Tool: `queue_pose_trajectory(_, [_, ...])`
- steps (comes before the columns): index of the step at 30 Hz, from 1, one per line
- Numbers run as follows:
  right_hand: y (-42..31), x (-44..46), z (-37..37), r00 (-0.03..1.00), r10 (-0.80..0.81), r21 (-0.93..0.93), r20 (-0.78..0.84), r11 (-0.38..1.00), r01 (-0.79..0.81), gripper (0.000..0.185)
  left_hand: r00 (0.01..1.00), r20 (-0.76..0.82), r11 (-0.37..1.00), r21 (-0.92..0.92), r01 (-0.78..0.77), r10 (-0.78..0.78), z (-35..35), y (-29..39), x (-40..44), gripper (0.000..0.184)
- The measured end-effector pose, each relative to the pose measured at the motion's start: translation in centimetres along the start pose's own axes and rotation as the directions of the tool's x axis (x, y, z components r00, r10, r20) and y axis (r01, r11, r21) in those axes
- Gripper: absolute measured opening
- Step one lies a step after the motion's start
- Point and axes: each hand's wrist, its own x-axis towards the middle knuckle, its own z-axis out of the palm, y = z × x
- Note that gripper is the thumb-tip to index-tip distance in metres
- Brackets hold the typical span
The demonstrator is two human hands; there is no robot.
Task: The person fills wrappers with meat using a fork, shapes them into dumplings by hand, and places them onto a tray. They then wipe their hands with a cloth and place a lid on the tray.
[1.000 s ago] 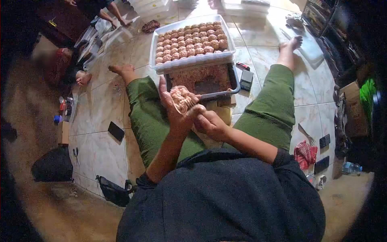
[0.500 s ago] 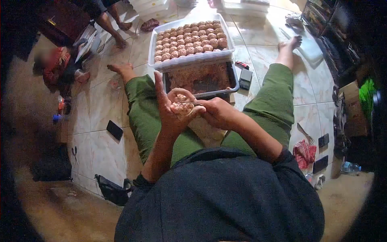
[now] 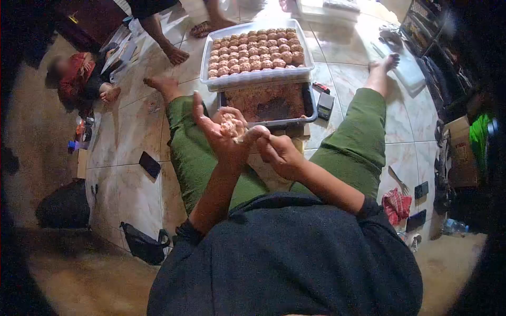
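Note:
My left hand [image 3: 233, 152] is palm up, with a lump of raw minced meat [image 3: 230, 126] cupped in its curled fingers. Its thumb side meets my right hand [image 3: 283, 154], whose fingers are closed on a thin metal utensil; most of it is hidden now. Just beyond my hands is a dark-rimmed tray [image 3: 295, 123] with meat mixture smeared over its bottom. Behind and above it stands a clear plastic container [image 3: 258, 79] with rows of meatballs [image 3: 256, 51].
A small digital scale [image 3: 325, 104] and a red object [image 3: 320, 87] lie right of the trays. A phone [image 3: 149, 165] lies left, a red checked cloth [image 3: 396, 204] right. One person's foot [image 3: 176, 55] is near the container; another person [image 3: 79, 79] sits at far left.
My right hand has drawn back slightly from the meat, and the utensil's tip no longer shows over it. The other person's feet have stepped right, nearer the container.

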Motion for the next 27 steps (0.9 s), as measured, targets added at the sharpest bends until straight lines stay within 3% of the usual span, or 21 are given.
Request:
queue_pose_trajectory(1, [-0.1, -0.1, 0.1, 0.998, 0.027, 0.077, -0.049, 0.997, -0.023, 0.025, 0.999, 0.002, 0.998, 0.045, -0.04, 0.04, -0.5, -0.5, 0.3, 0.127])
queue_pose_trajectory(5, [2.3, -0.2, -0.1, 0.995, -0.094, -0.119, 0.037, 0.988, 0.097, 0.022, 0.953, 0.178, 0.883, 0.363, -0.296, 0.246, -0.6, -0.9, 0.1, 0.127])
queue_pose_trajectory(7, [4.3, 0.3, -0.3, 0.997, -0.072, -0.134, 0.026, 0.988, 0.075, 0.026, 0.954, 0.221, 0.886, 0.373, -0.275, 0.203, -0.1, -0.7, -0.2, 0.127])
queue_pose_trajectory(10, [1.0, 1.0, -1.2, 0.982, 0.178, 0.071, 0.055, 0.981, -0.182, 0.026, 0.981, 0.19, 0.982, 0.19, 0.006, -0.043, 0.3, 0.3, -0.4, 0.124])
queue_pose_trajectory(11, [-0.5, 0.9, -1.7, 0.96, 0.268, 0.129, 0.086, 0.952, -0.278, 0.027, 0.972, 0.229, 0.989, 0.144, 0.02, -0.053, -0.1, 0.3, -0.2, 0.124])
queue_pose_trajectory(13, [0.4, 1.0, -2.2, 0.972, 0.166, -0.147, 0.165, 0.979, -0.142, 0.027, 0.948, 0.309, 0.997, 0.056, 0.059, -0.073, -1.6, -0.1, 0.0, 0.125])
queue_pose_trajectory(15, [0.0, 1.2, -1.9, 0.96, 0.151, -0.35, 0.234, 0.935, -0.062, 0.036, 0.938, 0.325, 0.985, 0.156, 0.069, -0.118, -2.3, -0.4, 0.1, 0.125])
queue_pose_trajectory(17, [-2.4, 1.6, -1.9, 0.97, 0.119, -0.412, 0.211, 0.911, -0.022, 0.037, 0.935, 0.321, 0.965, 0.25, 0.073, -0.154, -2.3, 0.4, 0.5, 0.122])
queue_pose_trajectory(20, [-3.0, 1.7, -1.5, 0.946, 0.301, -0.485, 0.12, 0.849, -0.209, 0.033, 0.983, 0.177, 0.969, 0.245, -0.004, -0.041, -2.8, -0.9, 0.5, 0.12])
queue_pose_trajectory(22, [-3.4, 1.8, -0.6, 0.886, 0.449, -0.618, 0.118, 0.732, -0.288, 0.028, 0.996, 0.018, 0.993, 0.07, 0.091, -0.092, -1.9, -0.2, 0.5, 0.12])
queue_pose_trajectory(25, [1.0, 0.7, 0.6, 0.99, 0.055, -0.115, 0.133, 0.993, -0.039, 0.019, 0.997, 0.078, 0.998, 0.068, -0.006, 0.001, -2.1, -0.9, -0.1, 0.122])
queue_pose_trajectory(26, [0.9, 0.7, 0.4, 0.984, -0.007, -0.175, 0.179, 0.984, 0.039, 0.016, 0.987, 0.145, 0.991, 0.108, -0.078, 0.062, -2.4, -1.2, -0.3, 0.122])
queue_pose_trajectory(27, [0.9, 0.9, 0.4, 0.979, 0.052, -0.252, 0.197, 0.968, -0.001, 0.017, 0.985, 0.17, 0.973, 0.219, -0.078, 0.04, -2.6, -1.1, -0.3, 0.121])
